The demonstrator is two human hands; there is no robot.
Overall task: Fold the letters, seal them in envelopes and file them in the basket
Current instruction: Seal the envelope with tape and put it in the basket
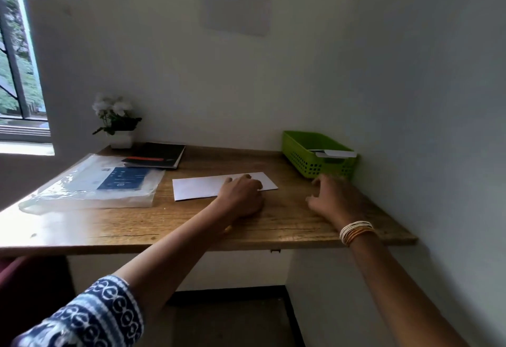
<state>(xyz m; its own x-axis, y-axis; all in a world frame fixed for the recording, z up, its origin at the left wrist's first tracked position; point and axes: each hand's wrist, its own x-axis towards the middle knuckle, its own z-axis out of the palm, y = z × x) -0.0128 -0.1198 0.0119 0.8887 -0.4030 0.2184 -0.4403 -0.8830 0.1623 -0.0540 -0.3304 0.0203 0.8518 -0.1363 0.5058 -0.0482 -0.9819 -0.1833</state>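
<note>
Envelope (208, 186) flat on desk (191, 223), under left hand (242, 196) fingertips.

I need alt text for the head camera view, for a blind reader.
A person's left hand rests on a white envelope on a wooden desk; the right hand hovers open near a green basket holding envelopes.

So we've got a plain white rectangular paper envelope (202, 187) lying flat, long side left to right, mid-desk. Off to its right, in the corner, we see a lime-green perforated plastic basket (306, 157) with white envelopes (335, 153) poking over its rim.
</note>
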